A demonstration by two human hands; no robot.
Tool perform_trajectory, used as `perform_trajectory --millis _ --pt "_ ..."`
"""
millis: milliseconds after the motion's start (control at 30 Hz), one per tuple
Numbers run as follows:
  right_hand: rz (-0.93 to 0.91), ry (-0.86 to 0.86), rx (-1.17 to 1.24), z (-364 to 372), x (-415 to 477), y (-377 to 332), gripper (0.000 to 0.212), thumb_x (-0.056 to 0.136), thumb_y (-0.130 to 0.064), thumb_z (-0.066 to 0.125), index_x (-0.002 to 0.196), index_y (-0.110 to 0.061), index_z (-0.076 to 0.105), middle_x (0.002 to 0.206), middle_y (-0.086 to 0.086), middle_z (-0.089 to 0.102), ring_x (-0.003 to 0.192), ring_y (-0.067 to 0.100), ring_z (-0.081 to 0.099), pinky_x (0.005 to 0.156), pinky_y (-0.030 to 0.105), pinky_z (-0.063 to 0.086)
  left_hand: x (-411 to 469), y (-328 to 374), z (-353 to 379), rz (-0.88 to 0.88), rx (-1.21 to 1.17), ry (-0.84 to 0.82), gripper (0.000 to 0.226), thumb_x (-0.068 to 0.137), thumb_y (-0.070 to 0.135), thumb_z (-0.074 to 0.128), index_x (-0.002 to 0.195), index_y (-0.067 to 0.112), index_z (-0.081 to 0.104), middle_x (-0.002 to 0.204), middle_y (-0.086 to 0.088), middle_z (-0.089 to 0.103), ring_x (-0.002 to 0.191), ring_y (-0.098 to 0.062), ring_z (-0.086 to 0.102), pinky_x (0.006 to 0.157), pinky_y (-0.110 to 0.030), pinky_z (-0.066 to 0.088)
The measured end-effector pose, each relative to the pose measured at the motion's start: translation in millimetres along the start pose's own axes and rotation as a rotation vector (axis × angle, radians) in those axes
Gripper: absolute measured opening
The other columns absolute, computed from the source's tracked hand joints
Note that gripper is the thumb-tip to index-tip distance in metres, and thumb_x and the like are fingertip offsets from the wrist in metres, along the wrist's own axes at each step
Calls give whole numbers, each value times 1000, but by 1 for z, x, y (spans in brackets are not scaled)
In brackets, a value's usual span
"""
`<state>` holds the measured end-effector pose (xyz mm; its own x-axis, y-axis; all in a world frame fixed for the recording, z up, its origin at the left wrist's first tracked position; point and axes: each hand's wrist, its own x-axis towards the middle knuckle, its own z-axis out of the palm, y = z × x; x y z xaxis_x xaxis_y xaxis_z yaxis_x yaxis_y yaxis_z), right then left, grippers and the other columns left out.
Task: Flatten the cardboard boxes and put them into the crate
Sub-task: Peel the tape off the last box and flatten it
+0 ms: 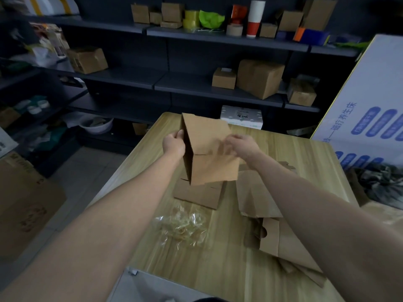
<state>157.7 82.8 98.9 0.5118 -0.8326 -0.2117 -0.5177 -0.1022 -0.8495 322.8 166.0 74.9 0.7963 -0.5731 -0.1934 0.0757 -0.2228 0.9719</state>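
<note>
The left hand (174, 144) gripped the left edge of the raised cardboard box (209, 153). The right hand (242, 144) (blurred) seemed to pinch its right face. Pressing opposite corners together should collapse it cleanly. It hung above another box (196, 194) on the wooden table (294, 153), with flattened cardboard (257, 192) to the right. No crate showed.

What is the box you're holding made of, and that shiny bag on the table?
The box looks like plain brown cardboard: matte, with crisp folded edges. The bag seems to be thin clear plastic: glossy, crinkled and see-through.
</note>
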Motion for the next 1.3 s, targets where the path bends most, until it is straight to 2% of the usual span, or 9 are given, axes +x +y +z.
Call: perform_trajectory --millis 167,300,367,433,500,633,1067,1200,1300 --pt "187 84 103 -13 12 8 83 76 -48 74 140 -10 37 126 4 54 109 24 57 87 36 48 0 -3 3 -208 -299 -102 33 100 24 44 129 12 53 110 -10 67 97 -24 65 85 -38 55" --pt "233 141 158 -17 19 22 41 79 -22 77 111 -2 62 108 11 67 95 26 65 89 43 54 2 -6 -12 -381 -309 -437 75 77 74 43 116 12 62 108 -12 70 99 -29 66 79 -40 55" --pt "248 226 143 -11 19 24 24 81 -18 75 93 -2 61 108 14 66 98 29 64 89 41 54 -2 -9 -10 -319 -148 -571 67 77 60 58 120 10 59 119 -13 66 102 -26 65 78 -36 54" --pt "254 260 155 -4 20 23 25 85 -18 71 100 -1 60 112 15 64 102 30 62 89 40 53 1 -16 -2 -229 46 -451 51 84 21 70 128 6 51 128 -12 59 104 -25 61 82 -35 51" --pt "259 218 152 1 24 24 29 89 -15 66 114 -3 58 115 13 63 102 28 61 87 39 53 8 -22 3 -182 139 -306 58 85 8 68 136 2 43 131 -13 55 112 -28 56 92 -35 47" --pt "309 30 122 9 35 30 14 92 -9 60 105 -3 61 112 13 65 89 22 63 67 30 55 38 -35 3 -165 229 -261 59 85 14 69 137 1 43 134 -13 52 118 -29 53 100 -36 43" --pt "415 -95 -30 106 85 111 33 96 -16 51 127 -6 56 121 11 59 104 22 57 71 23 43 130 -166 31 -195 720 -375 43 77 31 75 110 6 65 114 -14 66 102 -28 64 91 -40 52" --pt "450 -28 -171 119 106 129 61 76 -38 57 130 -10 55 132 10 56 119 29 55 98 37 47 141 -188 39 -142 940 -396 52 73 42 74 114 13 62 120 -13 62 109 -30 59 93 -39 49" --pt "555 5 -172 126 116 137 44 87 -20 56 128 -3 54 128 15 56 120 30 54 98 35 47 139 -183 44 -120 958 -414 52 75 32 76 118 6 62 121 -13 63 113 -28 59 95 -34 48"
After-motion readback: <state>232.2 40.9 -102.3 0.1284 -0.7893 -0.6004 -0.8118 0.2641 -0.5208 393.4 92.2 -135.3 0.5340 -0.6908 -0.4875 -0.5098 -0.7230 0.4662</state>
